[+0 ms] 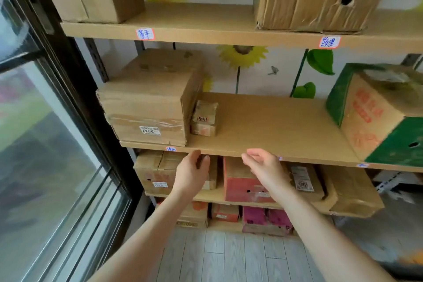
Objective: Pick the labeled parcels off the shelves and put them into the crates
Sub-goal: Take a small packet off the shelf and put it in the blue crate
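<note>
Currently your left hand (192, 173) and your right hand (263, 167) are both raised at the centre of the frame, just below the front edge of the light wooden middle shelf (274, 121). Both are empty: the left has its fingers nearly straight with the thumb spread, the right has its fingers loosely bent. Neither touches a parcel.

Up and left of centre, on that shelf, a small brown paper-wrapped parcel with a red-edged label (205, 111) lies on top of a second small brown parcel (203, 129). Both sit just beside the large taped cardboard box with a white printed label (146, 107).

At the right edge of the frame sits a green and tan carton with red print (375, 112). Behind your hands, on the shelf below, stands a red cardboard box (235, 183).
</note>
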